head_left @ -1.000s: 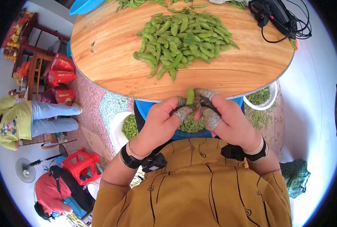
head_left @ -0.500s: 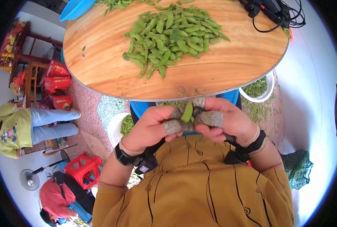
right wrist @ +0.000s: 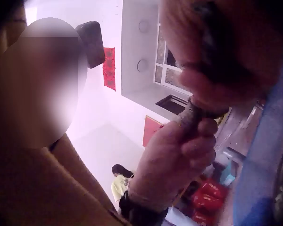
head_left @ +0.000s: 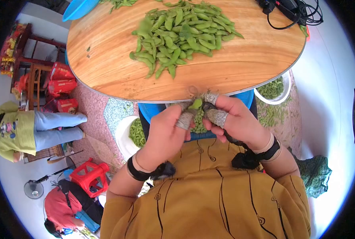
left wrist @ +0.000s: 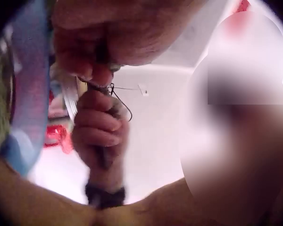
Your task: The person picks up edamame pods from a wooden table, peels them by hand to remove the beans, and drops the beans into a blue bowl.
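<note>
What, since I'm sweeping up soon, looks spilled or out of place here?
Green scraps lie scattered on the floor beside the right-hand white tub, which holds similar green pieces, so they look spilled.

A wooden table [head_left: 105, 75] with a curved edge filled the top of the head view. A pale wall [head_left: 325, 99] ran down the right side, washed bright at lower right. Left of centre, the floor [head_left: 92, 105] was speckled pink with a blue-white patch [head_left: 115, 113]; a red stool [head_left: 86, 169] stood lower left. The right wrist view showed a window [right wrist: 172, 75] near the upper middle.
</note>
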Demonstrator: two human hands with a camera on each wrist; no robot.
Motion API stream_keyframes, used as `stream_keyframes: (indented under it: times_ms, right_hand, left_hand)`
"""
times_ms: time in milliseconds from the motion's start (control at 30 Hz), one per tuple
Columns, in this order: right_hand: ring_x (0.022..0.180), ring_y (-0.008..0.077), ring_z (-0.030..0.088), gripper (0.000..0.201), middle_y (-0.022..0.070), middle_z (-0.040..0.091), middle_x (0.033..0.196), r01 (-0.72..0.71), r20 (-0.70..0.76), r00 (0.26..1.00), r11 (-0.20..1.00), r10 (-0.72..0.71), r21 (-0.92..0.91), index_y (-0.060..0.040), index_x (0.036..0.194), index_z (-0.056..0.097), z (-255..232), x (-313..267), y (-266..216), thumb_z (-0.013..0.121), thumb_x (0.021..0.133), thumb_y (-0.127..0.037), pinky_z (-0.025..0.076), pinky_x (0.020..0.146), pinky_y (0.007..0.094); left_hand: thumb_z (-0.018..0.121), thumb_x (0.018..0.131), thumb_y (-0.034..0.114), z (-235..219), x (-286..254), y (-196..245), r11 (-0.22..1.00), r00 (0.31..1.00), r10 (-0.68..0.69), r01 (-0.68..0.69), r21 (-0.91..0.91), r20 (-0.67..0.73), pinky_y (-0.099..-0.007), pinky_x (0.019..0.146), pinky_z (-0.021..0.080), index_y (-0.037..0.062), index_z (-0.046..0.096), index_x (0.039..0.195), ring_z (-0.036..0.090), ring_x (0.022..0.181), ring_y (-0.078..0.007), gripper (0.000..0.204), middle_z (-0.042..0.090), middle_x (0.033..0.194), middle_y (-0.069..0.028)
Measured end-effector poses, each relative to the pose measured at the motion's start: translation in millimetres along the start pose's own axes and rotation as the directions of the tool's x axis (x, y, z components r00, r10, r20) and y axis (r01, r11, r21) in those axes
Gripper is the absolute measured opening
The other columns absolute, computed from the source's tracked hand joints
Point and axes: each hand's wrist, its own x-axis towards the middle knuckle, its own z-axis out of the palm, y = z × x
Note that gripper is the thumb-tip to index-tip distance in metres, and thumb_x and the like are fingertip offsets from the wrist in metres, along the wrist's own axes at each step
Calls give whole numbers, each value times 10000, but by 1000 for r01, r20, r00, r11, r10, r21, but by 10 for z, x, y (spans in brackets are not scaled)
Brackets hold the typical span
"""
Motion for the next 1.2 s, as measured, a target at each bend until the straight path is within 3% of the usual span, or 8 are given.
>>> stream_keyframes:
  times_ms: [33, 133, 267, 333, 633, 833, 933, 1200]
  right_hand:
    - [518, 47, 481, 182, 6, 579, 737, -16, 8, 1000, 998, 16, 58, -45, 1050, 563, 1, -9, 9, 440, 916, -59, 426, 426, 197]
    - [544, 30, 488, 186, -7, 581, 739, -4, 74, 997, 1000, 4, 1, -49, 1061, 565, -70, -21, 48, 467, 905, -78, 422, 429, 188]
    - [545, 109, 528, 182, 38, 587, 715, -66, -26, 998, 975, 62, -212, -21, 1031, 560, -45, -45, -15, 545, 876, -117, 453, 459, 260]
    - [585, 253, 581, 241, 118, 588, 711, 324, -33, 879, 647, -476, -691, 4, 969, 549, -85, 18, 135, 635, 817, -161, 478, 530, 346]
    - [692, 375, 591, 285, 172, 574, 715, 402, 187, 772, 238, -608, -884, -2, 827, 544, -49, 8, 156, 718, 710, -194, 483, 615, 437]
    - [717, 376, 587, 313, 194, 559, 759, 346, 171, 819, 233, -548, -909, 15, 840, 537, -5, 16, 267, 713, 675, -185, 486, 621, 434]
    - [722, 379, 586, 306, 193, 553, 770, 377, 207, 811, 217, -547, -901, 10, 833, 526, -43, 47, 284, 709, 654, -157, 488, 625, 430]
    - [728, 387, 586, 273, 199, 559, 755, 331, 153, 805, 219, -574, -918, 9, 802, 506, -6, 137, 314, 685, 649, -130, 483, 624, 426]
  left_hand:
    - [476, 877, 12, -25, -1, 70, 800, 913, -348, 408, -441, 213, -256, 465, 421, -18, 525, 934, 496, 495, -112, 80, 541, 713, -59]
    - [395, 916, 14, -61, -2, -5, 354, 826, -409, 536, -766, 389, -230, 451, 396, -11, 528, 917, 472, 483, -84, 135, 540, 713, -35]
    - [400, 888, -13, -14, -46, -104, 696, 870, -368, 491, -524, 327, -230, 451, 393, -6, 536, 921, 481, 493, -78, 141, 553, 720, -43]
    - [372, 846, -50, -1, -71, -117, 855, 908, -248, 369, -364, 338, -231, 479, 414, -6, 539, 940, 517, 545, -84, 197, 558, 739, -39]
    - [401, 775, -88, -3, -83, -17, 939, 886, -150, 266, -217, 438, -280, 543, 464, 0, 552, 856, 586, 598, -147, 193, 568, 700, -66]
    - [545, 654, -63, 90, -95, -39, 1000, 958, -27, 26, 8, 287, -410, 630, 491, -7, 528, 837, 584, 745, -433, 192, 583, 766, -203]
    - [528, 678, -68, 85, -84, -4, 946, 900, -243, 302, -118, 362, -386, 606, 507, -10, 530, 834, 629, 703, -380, 166, 596, 745, -186]
    - [419, 727, -111, 44, -61, -36, 986, 937, -137, 161, -48, 321, -307, 583, 514, -37, 551, 870, 660, 650, -189, 208, 613, 745, -111]
